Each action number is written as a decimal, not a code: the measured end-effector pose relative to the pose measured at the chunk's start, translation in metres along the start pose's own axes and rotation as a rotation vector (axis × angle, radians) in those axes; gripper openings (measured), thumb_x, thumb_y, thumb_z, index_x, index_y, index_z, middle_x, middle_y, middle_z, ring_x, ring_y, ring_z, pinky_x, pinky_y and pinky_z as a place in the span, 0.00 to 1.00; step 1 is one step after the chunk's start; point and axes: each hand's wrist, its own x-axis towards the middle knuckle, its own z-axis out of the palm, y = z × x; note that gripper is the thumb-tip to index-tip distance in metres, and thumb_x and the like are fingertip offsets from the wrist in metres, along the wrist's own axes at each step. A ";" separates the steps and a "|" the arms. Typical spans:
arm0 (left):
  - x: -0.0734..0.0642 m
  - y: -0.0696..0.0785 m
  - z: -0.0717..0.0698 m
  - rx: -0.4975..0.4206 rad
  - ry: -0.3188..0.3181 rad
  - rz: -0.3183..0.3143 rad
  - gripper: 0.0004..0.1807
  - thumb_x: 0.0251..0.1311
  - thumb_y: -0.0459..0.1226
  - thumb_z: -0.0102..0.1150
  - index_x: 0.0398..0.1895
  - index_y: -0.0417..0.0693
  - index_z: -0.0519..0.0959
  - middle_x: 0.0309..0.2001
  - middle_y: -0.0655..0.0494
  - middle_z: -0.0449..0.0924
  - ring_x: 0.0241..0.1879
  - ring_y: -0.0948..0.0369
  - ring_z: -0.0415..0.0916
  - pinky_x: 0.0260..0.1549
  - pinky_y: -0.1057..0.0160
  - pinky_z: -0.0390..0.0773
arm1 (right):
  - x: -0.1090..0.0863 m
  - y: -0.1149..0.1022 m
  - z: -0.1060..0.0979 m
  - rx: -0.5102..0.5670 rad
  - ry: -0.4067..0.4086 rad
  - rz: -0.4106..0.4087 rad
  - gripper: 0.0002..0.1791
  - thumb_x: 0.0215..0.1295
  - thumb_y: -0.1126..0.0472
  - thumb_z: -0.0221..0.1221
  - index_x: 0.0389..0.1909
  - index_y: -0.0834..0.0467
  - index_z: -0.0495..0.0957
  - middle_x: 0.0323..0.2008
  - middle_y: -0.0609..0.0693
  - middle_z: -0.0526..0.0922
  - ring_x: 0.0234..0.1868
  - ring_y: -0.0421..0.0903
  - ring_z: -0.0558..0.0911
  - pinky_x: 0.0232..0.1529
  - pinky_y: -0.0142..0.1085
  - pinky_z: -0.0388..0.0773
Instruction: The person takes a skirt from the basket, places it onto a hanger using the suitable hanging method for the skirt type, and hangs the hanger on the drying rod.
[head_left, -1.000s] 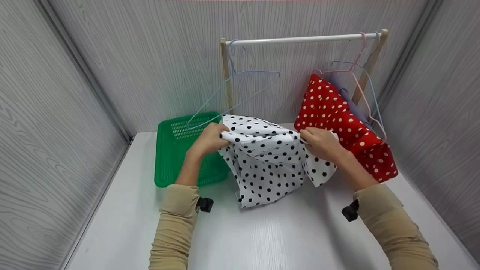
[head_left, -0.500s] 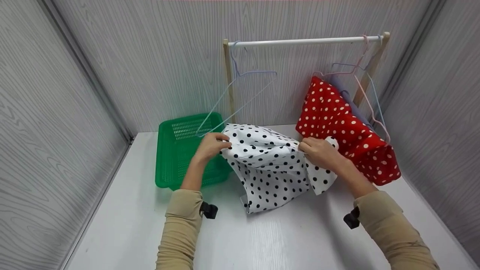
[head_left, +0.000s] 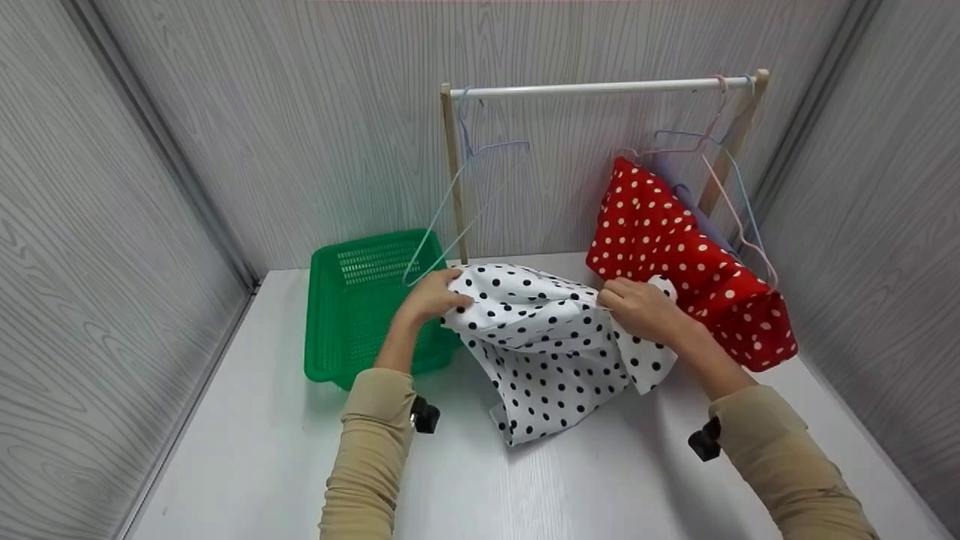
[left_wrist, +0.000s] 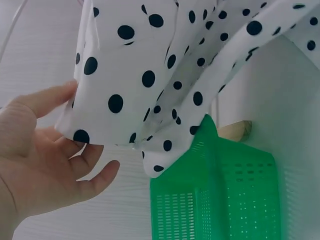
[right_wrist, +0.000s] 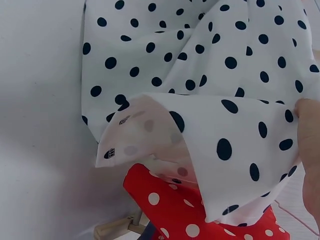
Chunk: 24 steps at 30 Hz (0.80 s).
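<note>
A white cloth with black polka dots (head_left: 547, 367) hangs in folds between the two hands, over the white table. The right hand (head_left: 637, 304) grips its upper right part, with a flap hanging below. At its upper left end is the left hand (head_left: 431, 296). In the left wrist view, the left thumb (left_wrist: 55, 97) touches the cloth's edge, and the other fingers lie loosely spread, partly hidden behind it. Just beyond the left hand, an unloaded pale blue hanger (head_left: 495, 144) dangles from the rack's white rod (head_left: 577, 89).
A green perforated basket (head_left: 319, 322) stands left of the cloth. Right of it, a red cloth with white dots (head_left: 675, 247) hangs on a pink hanger (head_left: 724, 187). Behind that, a purple item (head_left: 697, 210) hangs near the rack's right wooden post (head_left: 731, 161). Grey wood-grain panels surround the table.
The left hand let go of the cloth's upper left end, then came back against it, slightly lower and further right. The cloth sank a little. The right hand kept its grip. The pale blue hanger turned.
</note>
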 end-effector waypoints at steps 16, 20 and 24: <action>0.010 0.016 0.011 0.200 0.544 0.219 0.09 0.61 0.30 0.51 0.35 0.37 0.82 0.33 0.45 0.82 0.31 0.51 0.79 0.32 0.54 0.75 | 0.009 -0.001 -0.015 0.053 -0.240 0.501 0.08 0.57 0.69 0.60 0.37 0.64 0.73 0.31 0.56 0.76 0.28 0.52 0.76 0.32 0.41 0.75; 0.011 0.025 0.006 0.230 0.625 0.287 0.09 0.62 0.33 0.52 0.34 0.38 0.81 0.32 0.45 0.82 0.33 0.50 0.78 0.33 0.53 0.74 | 0.016 0.001 -0.022 0.085 -0.241 0.651 0.06 0.58 0.69 0.60 0.36 0.67 0.79 0.30 0.58 0.76 0.30 0.54 0.76 0.34 0.44 0.74; 0.010 0.032 -0.003 0.234 0.680 0.294 0.08 0.62 0.33 0.52 0.36 0.37 0.80 0.35 0.44 0.81 0.37 0.49 0.76 0.36 0.53 0.73 | 0.026 0.010 -0.030 -0.002 -0.137 0.704 0.07 0.58 0.67 0.59 0.34 0.66 0.82 0.32 0.60 0.79 0.34 0.57 0.75 0.41 0.49 0.70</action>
